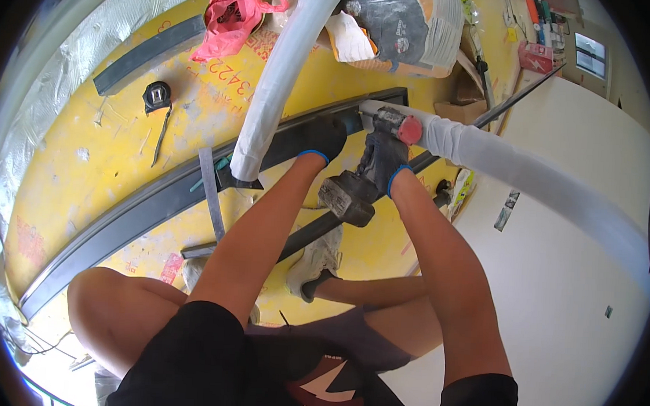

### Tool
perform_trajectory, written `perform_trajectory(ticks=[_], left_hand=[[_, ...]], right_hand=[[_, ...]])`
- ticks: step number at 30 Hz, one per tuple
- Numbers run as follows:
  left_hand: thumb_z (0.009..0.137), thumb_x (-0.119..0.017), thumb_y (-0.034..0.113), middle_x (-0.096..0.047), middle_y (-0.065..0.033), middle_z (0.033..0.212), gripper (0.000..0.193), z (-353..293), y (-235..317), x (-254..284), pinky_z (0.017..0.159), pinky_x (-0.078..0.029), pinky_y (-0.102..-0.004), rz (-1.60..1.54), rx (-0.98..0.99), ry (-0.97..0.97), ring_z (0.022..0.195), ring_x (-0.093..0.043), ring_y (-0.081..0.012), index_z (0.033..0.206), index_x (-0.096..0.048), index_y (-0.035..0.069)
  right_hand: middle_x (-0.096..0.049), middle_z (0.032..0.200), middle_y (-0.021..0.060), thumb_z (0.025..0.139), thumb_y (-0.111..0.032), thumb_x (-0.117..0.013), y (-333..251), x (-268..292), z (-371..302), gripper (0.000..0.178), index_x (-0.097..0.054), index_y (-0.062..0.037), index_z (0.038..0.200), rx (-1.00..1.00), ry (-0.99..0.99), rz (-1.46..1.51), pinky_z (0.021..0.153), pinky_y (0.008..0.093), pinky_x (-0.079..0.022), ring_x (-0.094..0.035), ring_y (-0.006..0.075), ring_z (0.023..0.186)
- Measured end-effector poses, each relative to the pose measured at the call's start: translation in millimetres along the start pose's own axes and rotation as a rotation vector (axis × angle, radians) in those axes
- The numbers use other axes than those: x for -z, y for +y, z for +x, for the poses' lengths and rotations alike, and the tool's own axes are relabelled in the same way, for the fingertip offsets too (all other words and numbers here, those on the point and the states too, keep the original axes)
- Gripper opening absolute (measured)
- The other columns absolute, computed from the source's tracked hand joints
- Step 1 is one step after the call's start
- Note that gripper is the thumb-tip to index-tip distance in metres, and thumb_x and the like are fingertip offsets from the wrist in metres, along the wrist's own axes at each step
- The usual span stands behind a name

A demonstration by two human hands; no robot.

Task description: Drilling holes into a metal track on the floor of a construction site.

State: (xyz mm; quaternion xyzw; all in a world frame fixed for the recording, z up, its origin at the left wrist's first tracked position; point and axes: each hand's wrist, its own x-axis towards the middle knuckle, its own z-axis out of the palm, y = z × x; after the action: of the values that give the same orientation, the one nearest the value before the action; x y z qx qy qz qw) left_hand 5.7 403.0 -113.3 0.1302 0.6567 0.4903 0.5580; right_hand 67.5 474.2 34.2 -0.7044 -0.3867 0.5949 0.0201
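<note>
My right hand (pixel 385 156), in a black glove with a blue cuff, is closed round the handle of a cordless drill (pixel 349 197). Its dark battery base points toward me, and a red round end shows at the top. The drill's front end is beside the far right end of a long dark grey metal profile (pixel 129 226). My left hand (pixel 321 138), gloved alike, rests on that profile left of the drill. Its fingers blend into the dark metal, so their pose is hidden. Between the forearms and beyond, a thin dark bar (pixel 312 235) runs diagonally.
A white-wrapped tube (pixel 283 83) leans over the profile; another (pixel 540 170) extends right across a white panel (pixel 557 267). On the yellow board (pixel 61 189) lie a tape measure (pixel 157 97), a metal strip (pixel 211 193) and a short grey profile (pixel 149 54). A pink bag (pixel 235 18) and a sack (pixel 400 30) stand behind.
</note>
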Motion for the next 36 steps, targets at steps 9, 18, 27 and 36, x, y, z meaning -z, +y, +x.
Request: perform_trajectory(ticks=[9,18,27,36], left_hand=[[0.070,-0.069,0.019,-0.051,-0.0147,0.114,0.062,-30.5,-45.3,48.4,0.097,-0.038,-0.0481,1.059,-0.551,0.658,0.109,-0.048,-0.0337,0.126,-0.047,0.007],[0.068,-0.068,0.016,-0.048,-0.0130,0.105,0.048,-52.5,-16.3,45.2,0.092,-0.040,-0.0470,0.947,-0.398,0.515,0.103,-0.048,-0.0327,0.111,-0.047,0.010],[0.066,-0.070,0.015,-0.048,-0.0142,0.107,0.049,-50.4,-15.8,43.9,0.088,-0.041,-0.0471,0.942,-0.388,0.524,0.106,-0.048,-0.0342,0.110,-0.048,0.011],[0.064,-0.072,0.016,-0.048,-0.0142,0.105,0.054,-53.6,-15.5,44.8,0.087,-0.041,-0.0469,0.928,-0.410,0.494,0.103,-0.049,-0.0341,0.111,-0.047,0.010]], right_hand=[[-0.042,0.055,0.0063,0.086,-0.012,-0.055,1.9,-1.2,17.3,0.018,-0.046,-0.0121,0.070,0.124,0.023,-0.206,0.045,0.0362,-0.037,-0.045,0.0212,0.047],[-0.052,0.061,0.0121,0.081,-0.005,-0.053,-1.7,11.4,25.9,0.004,-0.051,-0.0074,0.079,0.124,-0.016,-0.447,0.050,0.0411,-0.041,-0.052,0.0249,0.052],[-0.051,0.062,0.0113,0.081,-0.009,-0.057,1.1,1.8,9.5,0.006,-0.051,-0.0078,0.080,0.067,0.086,-0.122,0.048,0.0401,-0.040,-0.050,0.0242,0.050],[-0.044,0.059,0.0067,0.083,-0.013,-0.060,-2.9,-4.3,-1.1,0.012,-0.050,-0.0102,0.078,-0.021,0.134,0.023,0.046,0.0378,-0.038,-0.044,0.0202,0.047]])
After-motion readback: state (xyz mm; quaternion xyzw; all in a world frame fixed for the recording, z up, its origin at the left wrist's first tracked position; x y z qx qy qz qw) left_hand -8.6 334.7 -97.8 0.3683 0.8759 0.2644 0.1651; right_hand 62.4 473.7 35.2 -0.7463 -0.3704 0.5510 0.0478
